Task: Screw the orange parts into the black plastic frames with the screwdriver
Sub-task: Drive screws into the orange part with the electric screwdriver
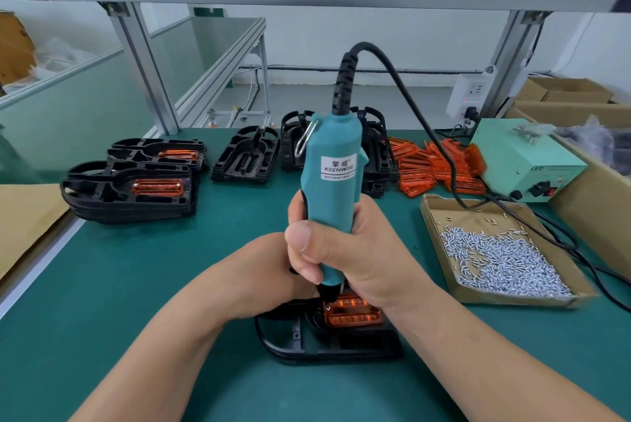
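Both hands work near the worktop's front edge: right hand (345,251) grips the screwdriver (329,182) upright over the orange part (353,314) in the black frame (307,339); left hand (269,271) seems closed beside the tip.

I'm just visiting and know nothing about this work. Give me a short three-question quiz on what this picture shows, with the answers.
1. True or false: the right hand grips the teal electric screwdriver upright.
2. Where does the cardboard tray of screws lie? A) left of the person's hands B) right of them C) on the shelf above
3. Fill in: the screwdriver's tip is down at the ____ part seated in the near black frame.

Key:
1. True. The left hand sits beside it, low near the tip.
2. B. The loose orange parts are piled behind the tray.
3. Orange. Finished frames are stacked at the far left.
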`<act>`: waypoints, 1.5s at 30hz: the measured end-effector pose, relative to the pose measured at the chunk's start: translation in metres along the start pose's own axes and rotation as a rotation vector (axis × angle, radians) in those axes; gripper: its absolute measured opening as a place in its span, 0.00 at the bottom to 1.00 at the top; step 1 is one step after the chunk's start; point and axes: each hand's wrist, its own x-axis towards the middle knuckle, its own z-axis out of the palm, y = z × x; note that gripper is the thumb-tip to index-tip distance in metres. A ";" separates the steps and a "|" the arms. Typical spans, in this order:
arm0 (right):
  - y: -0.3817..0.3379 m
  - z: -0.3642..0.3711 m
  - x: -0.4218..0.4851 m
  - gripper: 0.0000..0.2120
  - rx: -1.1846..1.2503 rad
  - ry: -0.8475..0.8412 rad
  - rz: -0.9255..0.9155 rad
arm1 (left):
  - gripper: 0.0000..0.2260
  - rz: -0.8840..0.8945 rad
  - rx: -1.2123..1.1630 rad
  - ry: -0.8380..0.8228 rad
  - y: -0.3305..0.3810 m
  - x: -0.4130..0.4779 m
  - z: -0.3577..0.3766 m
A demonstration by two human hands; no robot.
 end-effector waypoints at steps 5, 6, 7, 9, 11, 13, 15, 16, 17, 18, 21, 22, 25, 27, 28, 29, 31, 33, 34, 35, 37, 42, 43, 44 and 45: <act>0.003 -0.002 -0.001 0.20 0.056 -0.008 -0.027 | 0.07 -0.033 0.011 0.013 -0.002 0.000 0.002; 0.003 -0.002 -0.001 0.23 0.068 -0.005 -0.042 | 0.06 -0.036 0.016 0.025 -0.003 0.001 0.002; 0.002 -0.002 -0.001 0.25 0.074 -0.004 -0.073 | 0.05 -0.032 0.021 0.033 -0.004 0.002 0.003; -0.003 -0.001 -0.001 0.25 0.069 -0.001 -0.171 | 0.04 -0.010 0.032 0.029 -0.006 0.004 0.003; -0.008 -0.005 -0.001 0.25 0.098 0.028 -0.274 | 0.04 0.011 0.020 0.025 -0.007 0.005 0.003; -0.011 -0.014 -0.001 0.26 0.168 0.114 -0.327 | 0.05 0.006 -0.015 0.030 -0.009 0.005 0.003; -0.010 -0.028 -0.002 0.28 0.259 0.229 -0.324 | 0.05 0.014 0.008 0.050 -0.013 0.004 0.003; -0.009 -0.037 -0.003 0.29 0.307 0.293 -0.314 | 0.05 0.019 0.042 0.064 -0.015 0.004 0.004; -0.008 -0.046 -0.003 0.29 0.353 0.358 -0.307 | 0.07 0.024 0.076 0.080 -0.016 0.003 0.003; -0.007 -0.055 -0.004 0.28 0.394 0.422 -0.307 | 0.08 0.034 0.104 0.098 -0.017 0.002 0.003; -0.004 -0.078 -0.008 0.24 0.470 0.602 -0.324 | 0.18 0.099 0.118 0.148 -0.016 -0.001 0.001; -0.003 -0.084 -0.009 0.23 0.478 0.653 -0.330 | 0.23 0.133 0.122 0.153 -0.015 -0.002 0.001; 0.002 -0.097 -0.013 0.22 0.489 0.746 -0.344 | 0.40 0.216 0.185 0.065 -0.009 -0.006 0.005; 0.004 -0.101 -0.015 0.22 0.484 0.780 -0.341 | 0.49 0.260 0.293 -0.010 -0.003 -0.007 0.013; 0.005 -0.101 -0.015 0.22 0.481 0.792 -0.333 | 0.51 0.278 0.357 -0.028 -0.001 -0.007 0.018; 0.005 -0.101 -0.015 0.22 0.481 0.799 -0.324 | 0.53 0.289 0.407 -0.032 0.000 -0.007 0.021; 0.007 -0.101 -0.015 0.23 0.478 0.806 -0.306 | 0.55 0.306 0.448 -0.016 0.000 -0.007 0.026; 0.008 -0.100 -0.015 0.22 0.473 0.803 -0.297 | 0.53 0.327 0.456 0.007 -0.001 -0.007 0.027; 0.008 -0.100 -0.015 0.22 0.471 0.799 -0.297 | 0.52 0.335 0.459 0.018 -0.001 -0.007 0.026; 0.008 -0.099 -0.015 0.22 0.471 0.795 -0.297 | 0.50 0.337 0.464 0.029 -0.002 -0.007 0.025; 0.008 -0.098 -0.015 0.22 0.469 0.791 -0.293 | 0.49 0.315 0.488 0.043 -0.004 -0.007 0.021; 0.009 -0.097 -0.014 0.21 0.459 0.816 -0.275 | 0.48 0.190 0.579 0.099 -0.019 -0.013 -0.004; 0.009 -0.097 -0.014 0.21 0.460 0.820 -0.275 | 0.48 0.157 0.591 0.115 -0.022 -0.015 -0.011; 0.009 -0.097 -0.014 0.21 0.461 0.822 -0.273 | 0.48 0.118 0.593 0.130 -0.026 -0.017 -0.019; 0.010 -0.097 -0.014 0.21 0.460 0.823 -0.271 | 0.48 0.077 0.587 0.143 -0.029 -0.021 -0.027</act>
